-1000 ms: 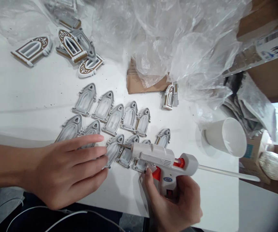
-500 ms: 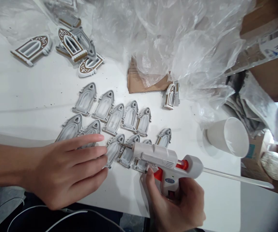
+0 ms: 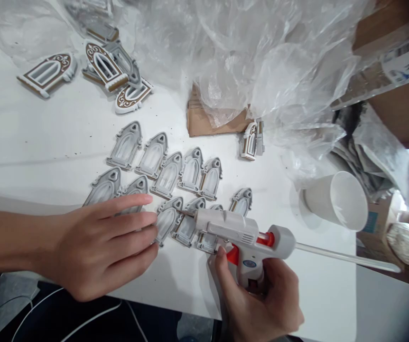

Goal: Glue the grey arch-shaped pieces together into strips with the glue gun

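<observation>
Right hand (image 3: 264,304) wrapped round glue gun (image 3: 231,229), nozzle (image 3: 189,213) at a frame (image 3: 167,221); left hand (image 3: 108,244) holding nothing, fingers extended beside it, over desk (image 3: 321,294).

- White tabletop (image 3: 55,128): dark specks are scattered over it.
- Far row of arched frames (image 3: 168,175): five are laid out flat, grey backs up.
- Near row of arched frames (image 3: 168,219): likewise laid; some are partly covered from view.
- Single grey frame (image 3: 240,202): placed just right of the rows.
- Brown-and-white frame (image 3: 48,75): set apart at far left, decorated face up.
- Frame pile (image 3: 105,67): stacked loosely beside it.
- Cardboard piece (image 3: 200,121): partly covered by crumpled clear plastic (image 3: 171,52).
- Small frame pair (image 3: 249,142): seen at the cardboard's right end.
- White cup (image 3: 320,199): placed near the right edge.
</observation>
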The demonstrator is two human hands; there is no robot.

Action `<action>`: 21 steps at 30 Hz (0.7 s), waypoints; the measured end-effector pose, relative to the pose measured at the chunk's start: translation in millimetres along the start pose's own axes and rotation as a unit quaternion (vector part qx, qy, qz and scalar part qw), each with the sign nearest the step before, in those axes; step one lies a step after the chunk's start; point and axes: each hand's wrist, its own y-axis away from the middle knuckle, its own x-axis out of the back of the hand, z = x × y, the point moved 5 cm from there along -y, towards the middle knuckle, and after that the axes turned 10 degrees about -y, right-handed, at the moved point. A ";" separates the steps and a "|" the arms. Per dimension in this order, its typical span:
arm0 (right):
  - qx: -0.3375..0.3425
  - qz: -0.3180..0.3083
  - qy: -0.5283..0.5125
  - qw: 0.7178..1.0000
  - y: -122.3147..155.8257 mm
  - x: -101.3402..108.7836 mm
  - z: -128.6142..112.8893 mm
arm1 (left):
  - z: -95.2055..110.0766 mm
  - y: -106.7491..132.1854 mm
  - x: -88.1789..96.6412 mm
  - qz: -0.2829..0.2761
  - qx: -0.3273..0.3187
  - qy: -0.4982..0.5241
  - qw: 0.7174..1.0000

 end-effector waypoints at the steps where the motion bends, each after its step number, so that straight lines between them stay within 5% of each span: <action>1: 0.003 -0.001 -0.004 1.000 0.1 0.1 0.4 | 0.4 0.2 0.3 0.004 -0.004 0.005 1.000; 21: 0.034 -0.030 -0.121 0.992 2.0 0.6 6.1 | 0.5 -1.6 5.6 -0.012 0.015 0.001 1.000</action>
